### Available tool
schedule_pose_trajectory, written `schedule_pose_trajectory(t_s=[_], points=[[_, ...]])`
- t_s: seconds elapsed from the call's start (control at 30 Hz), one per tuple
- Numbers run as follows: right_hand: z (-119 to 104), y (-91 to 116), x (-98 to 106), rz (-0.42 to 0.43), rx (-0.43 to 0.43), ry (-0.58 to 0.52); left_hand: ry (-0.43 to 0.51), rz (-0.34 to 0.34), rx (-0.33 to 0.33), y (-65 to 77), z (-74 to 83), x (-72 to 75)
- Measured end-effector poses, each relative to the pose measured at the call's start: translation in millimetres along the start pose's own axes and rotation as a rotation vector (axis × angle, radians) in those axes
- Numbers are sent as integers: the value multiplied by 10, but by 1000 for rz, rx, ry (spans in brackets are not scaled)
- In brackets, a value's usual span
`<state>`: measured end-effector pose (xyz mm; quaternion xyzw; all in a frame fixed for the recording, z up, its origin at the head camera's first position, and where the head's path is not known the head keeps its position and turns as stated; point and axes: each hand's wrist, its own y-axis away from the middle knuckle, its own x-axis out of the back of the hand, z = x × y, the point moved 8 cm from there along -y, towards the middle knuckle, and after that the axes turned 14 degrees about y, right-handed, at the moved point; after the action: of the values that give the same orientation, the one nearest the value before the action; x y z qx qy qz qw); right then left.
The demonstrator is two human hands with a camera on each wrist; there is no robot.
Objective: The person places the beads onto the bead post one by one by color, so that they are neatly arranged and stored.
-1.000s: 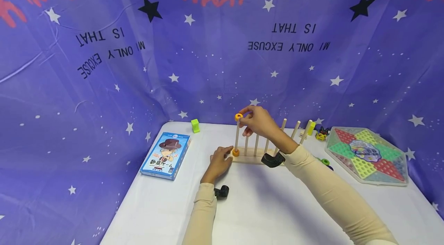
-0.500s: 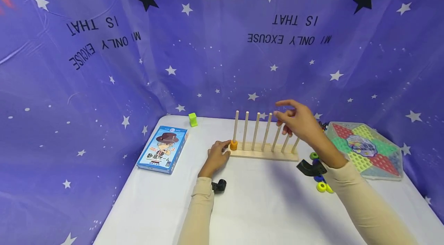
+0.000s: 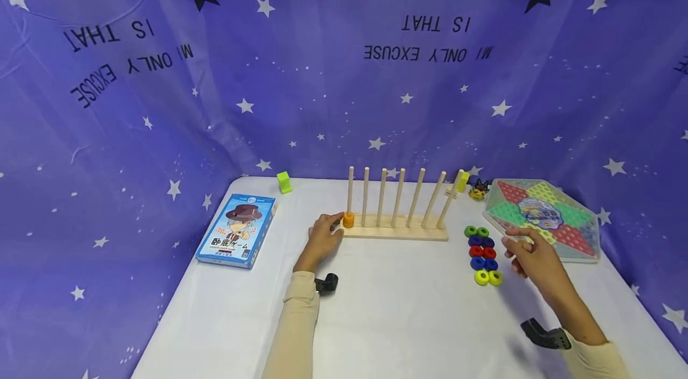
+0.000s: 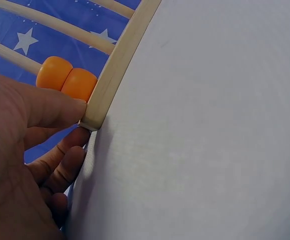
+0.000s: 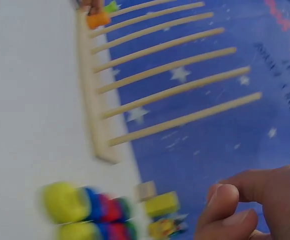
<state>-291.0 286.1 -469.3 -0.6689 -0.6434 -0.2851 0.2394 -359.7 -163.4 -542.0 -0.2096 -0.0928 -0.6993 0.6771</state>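
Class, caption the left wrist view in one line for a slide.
Left grip holding a wooden base's end, beside two orange beads on a peg.

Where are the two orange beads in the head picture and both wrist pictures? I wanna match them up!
Head: the orange beads are just below the middle, low on the leftmost peg, beside the left hand.
Left wrist: the orange beads are in the upper left, just above the thumb.
Right wrist: the orange beads are a blurry patch near the top, left of the middle.
Shared landmark: the wooden base with its pegs.
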Motion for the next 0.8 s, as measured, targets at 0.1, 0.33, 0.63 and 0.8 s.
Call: schedule_pose_trajectory(t_s=[0.1, 0.33, 0.63, 0.8], points=[[304, 77, -191, -40, -81, -15, 5, 17, -6, 9, -5, 20], [734, 283, -556, -174, -248, -52, 19, 6, -2, 54, -13, -22], [846, 330, -723, -195, -253, -50, 6, 10, -5, 73, -6, -24], [832, 297, -713, -175, -239, -43, 3, 13, 2, 34, -16, -13]])
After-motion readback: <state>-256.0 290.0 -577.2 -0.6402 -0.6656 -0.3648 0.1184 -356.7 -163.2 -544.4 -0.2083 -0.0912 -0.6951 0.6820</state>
